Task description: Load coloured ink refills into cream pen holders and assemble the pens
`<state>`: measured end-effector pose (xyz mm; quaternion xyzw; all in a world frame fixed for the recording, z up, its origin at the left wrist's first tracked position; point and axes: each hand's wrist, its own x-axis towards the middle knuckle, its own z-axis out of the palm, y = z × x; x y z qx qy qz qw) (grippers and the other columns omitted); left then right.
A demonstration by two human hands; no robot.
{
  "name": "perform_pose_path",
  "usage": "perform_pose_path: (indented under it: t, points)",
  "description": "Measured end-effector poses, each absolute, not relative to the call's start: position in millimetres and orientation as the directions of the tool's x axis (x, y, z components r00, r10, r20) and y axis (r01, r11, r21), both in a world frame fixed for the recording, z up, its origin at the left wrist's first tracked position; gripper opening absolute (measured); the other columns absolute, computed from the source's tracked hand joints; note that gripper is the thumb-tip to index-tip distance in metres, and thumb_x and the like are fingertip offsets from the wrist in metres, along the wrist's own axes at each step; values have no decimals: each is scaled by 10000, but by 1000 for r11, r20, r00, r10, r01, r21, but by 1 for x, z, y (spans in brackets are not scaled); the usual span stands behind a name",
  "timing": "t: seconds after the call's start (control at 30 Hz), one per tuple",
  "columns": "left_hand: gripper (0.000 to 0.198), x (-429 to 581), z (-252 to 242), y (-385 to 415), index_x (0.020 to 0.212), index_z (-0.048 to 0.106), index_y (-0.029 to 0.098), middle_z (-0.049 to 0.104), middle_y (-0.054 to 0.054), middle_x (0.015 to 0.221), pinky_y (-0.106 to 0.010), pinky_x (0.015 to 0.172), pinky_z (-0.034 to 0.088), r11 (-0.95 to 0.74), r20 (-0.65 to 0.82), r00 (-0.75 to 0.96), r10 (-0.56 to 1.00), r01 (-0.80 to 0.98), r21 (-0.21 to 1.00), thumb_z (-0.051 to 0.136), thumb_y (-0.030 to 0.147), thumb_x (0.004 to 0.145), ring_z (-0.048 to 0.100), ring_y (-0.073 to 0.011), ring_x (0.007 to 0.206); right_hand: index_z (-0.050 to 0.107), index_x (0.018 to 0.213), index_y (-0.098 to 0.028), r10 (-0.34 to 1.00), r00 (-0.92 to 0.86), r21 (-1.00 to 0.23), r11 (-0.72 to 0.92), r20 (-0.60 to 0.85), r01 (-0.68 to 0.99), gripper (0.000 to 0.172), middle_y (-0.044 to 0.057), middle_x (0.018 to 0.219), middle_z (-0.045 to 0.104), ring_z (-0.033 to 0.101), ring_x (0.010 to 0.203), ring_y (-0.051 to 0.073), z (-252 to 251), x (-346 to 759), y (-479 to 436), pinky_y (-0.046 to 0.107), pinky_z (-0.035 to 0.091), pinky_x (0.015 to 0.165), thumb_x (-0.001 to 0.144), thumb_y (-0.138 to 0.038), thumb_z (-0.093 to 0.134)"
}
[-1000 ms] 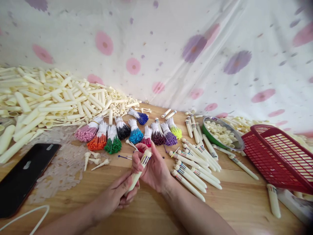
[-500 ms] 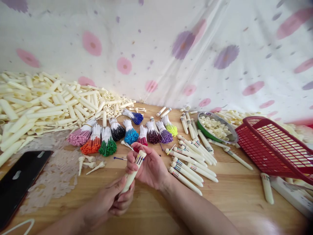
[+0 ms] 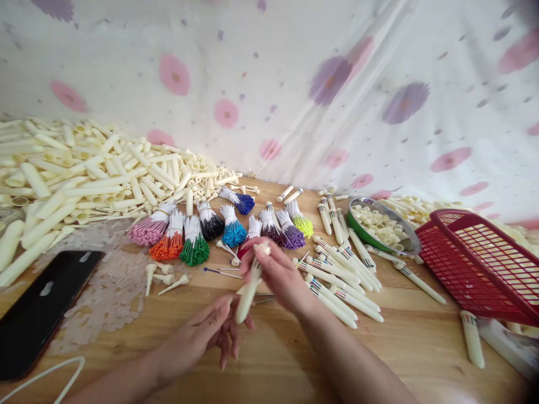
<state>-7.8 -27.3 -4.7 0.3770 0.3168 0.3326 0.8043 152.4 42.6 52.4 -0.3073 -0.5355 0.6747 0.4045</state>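
My right hand [image 3: 283,276] grips a cream multicolour pen [image 3: 249,293] near its top end, with the tapered end pointing down toward me. My left hand [image 3: 209,327] is just left of the pen's lower end, fingers apart and holding nothing. Beyond my hands stand bundles of coloured refills, among them a green bundle [image 3: 195,245], a light blue bundle [image 3: 233,227] and a purple bundle [image 3: 292,231]. A loose dark blue refill [image 3: 217,271] lies left of my right hand. Several pens [image 3: 345,269] with coloured sliders lie in a group on its right.
Cream pen barrels [image 3: 96,174] are heaped at the left. A black phone [image 3: 44,314] lies near clear plastic bits [image 3: 101,297] and small cone-shaped parts [image 3: 173,284]. At right are a green-sided bowl [image 3: 370,238] of cream parts and a tilted red basket [image 3: 475,264].
The pen has passed from my left hand's grip to my right hand, which now holds its top. My left hand has let go and opened. The view has shifted slightly.
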Motion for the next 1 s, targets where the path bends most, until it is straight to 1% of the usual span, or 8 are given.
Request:
perform_pose_path:
  t: [0.1,0.17,0.27,0.43,0.6,0.77,0.9,1.0]
  points:
    - [434,-16,3,-24,1115,535,219,594,-75,1017,-265,567,484,300,-242,447,861,-61,952,501,537,821,584,-154,695,508,998,-221,953,-295,-884,194,67,425,262,-38,629,526,460,532,117,73,191,56,240,348,538,861,-442,479]
    - [352,-28,9,-18,1053,567,214,615,-60,963,-267,591,474,207,-221,356,908,76,975,489,487,844,577,-161,695,544,975,-224,971,-235,-580,217,45,785,225,-25,603,532,501,568,149,78,221,67,257,344,561,869,-407,469]
    - [294,-55,18,-5,1050,555,230,620,-33,877,-273,640,463,55,-91,124,988,267,962,518,427,835,572,-173,713,581,956,-205,988,-144,-182,131,-62,974,205,57,795,644,582,716,214,71,258,82,302,376,624,867,-333,448]
    - [315,-93,29,16,1036,530,230,618,-49,952,-284,669,452,-10,72,-84,994,585,811,520,451,812,575,-218,839,574,1077,-164,993,-77,-19,76,-85,997,290,111,1070,636,542,1031,294,59,270,91,385,398,831,851,-326,491]
    - [269,-88,29,15,986,563,225,626,-32,803,-277,596,417,-23,68,-31,997,738,674,495,425,818,569,-206,694,593,1038,-199,969,-242,-265,248,55,932,232,80,1037,639,564,954,241,70,232,79,374,422,818,881,-328,481]
    - [140,-58,16,-2,854,627,233,636,-21,776,-266,596,401,-172,39,208,977,669,723,531,325,807,544,-184,641,616,1001,-223,708,-705,-373,645,-35,667,208,61,973,605,514,917,211,56,192,61,327,417,776,799,-174,606]
    - [107,-46,10,-9,820,639,234,646,-21,781,-271,623,403,-171,24,252,967,581,796,564,309,805,557,-187,658,647,903,-187,684,-722,-249,684,-108,685,198,84,914,564,477,859,214,42,178,57,323,396,722,748,-72,608]
    - [142,-46,11,-10,879,635,237,644,-29,832,-286,667,411,-176,37,244,969,579,796,578,345,807,575,-203,715,639,884,-173,676,-731,-269,690,-92,672,161,93,936,559,475,863,214,44,175,57,326,396,733,764,-79,588]
